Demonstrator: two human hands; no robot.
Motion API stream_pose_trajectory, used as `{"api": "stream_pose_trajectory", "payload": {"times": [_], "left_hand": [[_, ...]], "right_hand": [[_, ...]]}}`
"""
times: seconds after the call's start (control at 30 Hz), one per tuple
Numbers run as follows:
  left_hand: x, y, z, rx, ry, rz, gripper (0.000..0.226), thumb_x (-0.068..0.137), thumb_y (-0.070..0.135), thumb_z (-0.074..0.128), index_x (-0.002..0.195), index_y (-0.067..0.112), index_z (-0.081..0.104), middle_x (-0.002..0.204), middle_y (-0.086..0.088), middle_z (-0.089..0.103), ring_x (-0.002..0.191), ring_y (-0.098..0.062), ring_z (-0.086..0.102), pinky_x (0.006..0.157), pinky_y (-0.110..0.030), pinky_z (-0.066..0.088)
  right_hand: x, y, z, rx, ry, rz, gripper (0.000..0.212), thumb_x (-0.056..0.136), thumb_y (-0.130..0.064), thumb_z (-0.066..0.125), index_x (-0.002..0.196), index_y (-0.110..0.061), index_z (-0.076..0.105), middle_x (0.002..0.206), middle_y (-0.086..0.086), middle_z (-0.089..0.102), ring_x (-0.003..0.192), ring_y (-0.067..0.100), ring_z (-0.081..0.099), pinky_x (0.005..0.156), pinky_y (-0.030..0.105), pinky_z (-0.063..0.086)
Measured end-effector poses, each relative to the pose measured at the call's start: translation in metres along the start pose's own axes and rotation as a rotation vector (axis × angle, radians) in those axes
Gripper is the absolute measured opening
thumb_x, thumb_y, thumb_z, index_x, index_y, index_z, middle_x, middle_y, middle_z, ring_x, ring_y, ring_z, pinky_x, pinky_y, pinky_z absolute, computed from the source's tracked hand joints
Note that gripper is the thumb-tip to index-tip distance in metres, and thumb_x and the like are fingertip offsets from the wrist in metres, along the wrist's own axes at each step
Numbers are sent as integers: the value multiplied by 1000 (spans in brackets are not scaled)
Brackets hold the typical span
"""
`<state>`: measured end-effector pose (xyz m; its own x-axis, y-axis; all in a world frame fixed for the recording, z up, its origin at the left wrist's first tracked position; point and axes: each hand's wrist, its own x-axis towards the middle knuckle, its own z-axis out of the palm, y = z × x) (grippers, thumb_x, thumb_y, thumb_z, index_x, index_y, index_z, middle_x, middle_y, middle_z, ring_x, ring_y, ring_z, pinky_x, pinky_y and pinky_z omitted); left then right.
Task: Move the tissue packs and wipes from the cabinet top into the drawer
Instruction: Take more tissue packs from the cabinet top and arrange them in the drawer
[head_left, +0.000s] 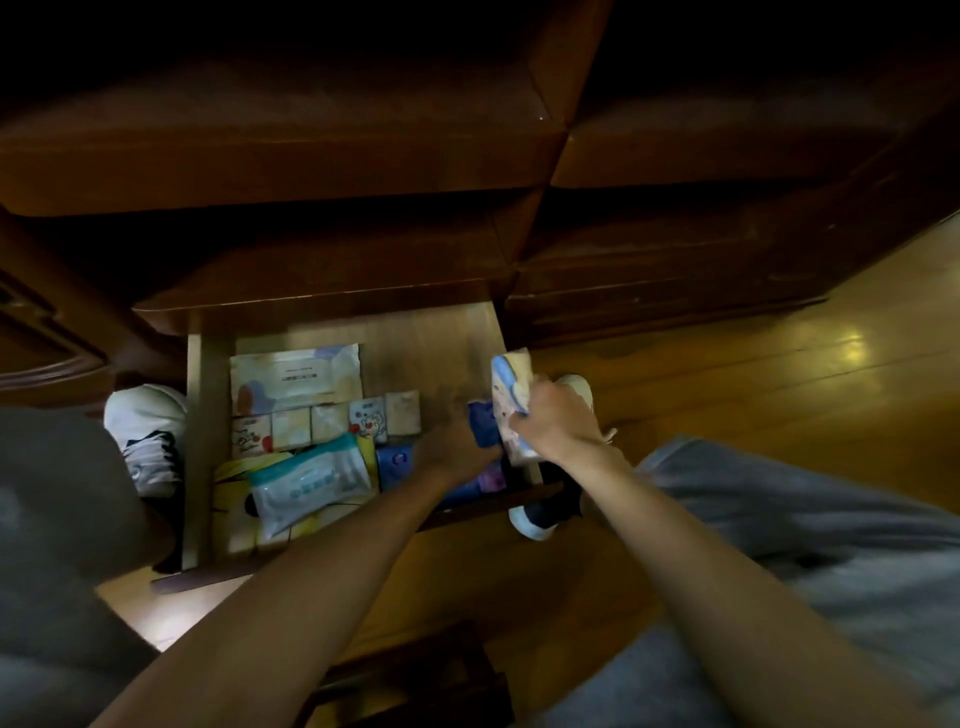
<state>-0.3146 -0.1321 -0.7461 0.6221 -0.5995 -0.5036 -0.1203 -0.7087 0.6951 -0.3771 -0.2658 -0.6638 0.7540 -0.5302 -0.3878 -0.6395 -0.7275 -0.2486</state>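
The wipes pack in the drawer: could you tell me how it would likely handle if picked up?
The wipes pack looks like soft film, so it would probably sag if lifted by one end. Its glossy wrapper may be a little slippery. It lies tilted across yellow packs, so a push might slide it off.

A home room: dark wooden cabinet (322, 156), polished wood floor (779, 374), a drawer (208, 415) stocked with household tissue packs (296, 379).

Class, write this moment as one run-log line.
stage: loading drawer | right hand: holding tissue pack at right wall | left hand: on blue packs | wipes: inside
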Motion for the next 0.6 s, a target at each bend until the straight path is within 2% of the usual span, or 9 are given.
{"api": "stream_pose_trajectory", "payload": {"times": [0.07, 0.13, 0.3, 0.43, 0.5, 0.53, 0.6], "left_hand": [[7, 0, 5, -7, 21, -11, 61, 86, 36, 72, 137, 13, 48, 126, -12, 65, 108, -31, 65, 86, -42, 55], [8, -5, 4, -23, 83, -57, 46, 85, 25, 70, 126, 11, 56, 114, -12, 69, 102, -31, 66, 78, -39, 54], [1, -17, 2, -91, 149, -26, 42, 86, 20, 68, 125, 10, 57, 109, -12, 71, 101, -30, 68, 80, -43, 55], [0, -20, 5, -150, 159, -12, 47, 91, 24, 69, 132, 12, 50, 118, -13, 70, 107, -33, 66, 80, -38, 53], [-3, -25, 4, -147, 122, -6, 50, 92, 26, 69, 135, 14, 47, 119, -12, 69, 107, -33, 67, 83, -42, 55], [-4, -28, 3, -163, 91, -2, 51, 91, 26, 70, 135, 15, 47, 118, -11, 69, 103, -32, 68, 82, -44, 56], [-7, -35, -2, -253, -4, 11, 53, 88, 28, 74, 133, 18, 47, 106, -7, 73, 83, -27, 74, 75, -45, 61]], "right_hand": [[3, -12, 9, -64, 42, -3, 34, 92, -35, 70, 112, -12, 57, 93, 7, 65, 89, 30, 68, 61, 34, 43], [6, -20, 15, -139, 7, 14, 30, 92, -30, 70, 112, -10, 60, 103, 11, 69, 95, 32, 69, 63, 35, 43], [10, -33, 33, -223, -94, 33, 24, 94, -12, 66, 115, -3, 62, 113, 15, 67, 104, 35, 67, 68, 38, 47], [9, -43, 59, -226, -88, 94, 31, 99, -6, 56, 127, 2, 50, 125, 18, 63, 114, 38, 64, 77, 43, 51], [9, -47, 68, -239, -143, 122, 36, 100, -6, 52, 134, 4, 44, 131, 20, 61, 118, 38, 62, 85, 44, 52], [9, -49, 71, -255, -182, 110, 39, 101, -6, 49, 138, 6, 40, 135, 22, 59, 121, 38, 61, 89, 43, 52], [14, -49, 72, -270, -288, 103, 47, 103, -7, 45, 145, 11, 32, 144, 27, 49, 128, 38, 55, 96, 39, 49]]}}
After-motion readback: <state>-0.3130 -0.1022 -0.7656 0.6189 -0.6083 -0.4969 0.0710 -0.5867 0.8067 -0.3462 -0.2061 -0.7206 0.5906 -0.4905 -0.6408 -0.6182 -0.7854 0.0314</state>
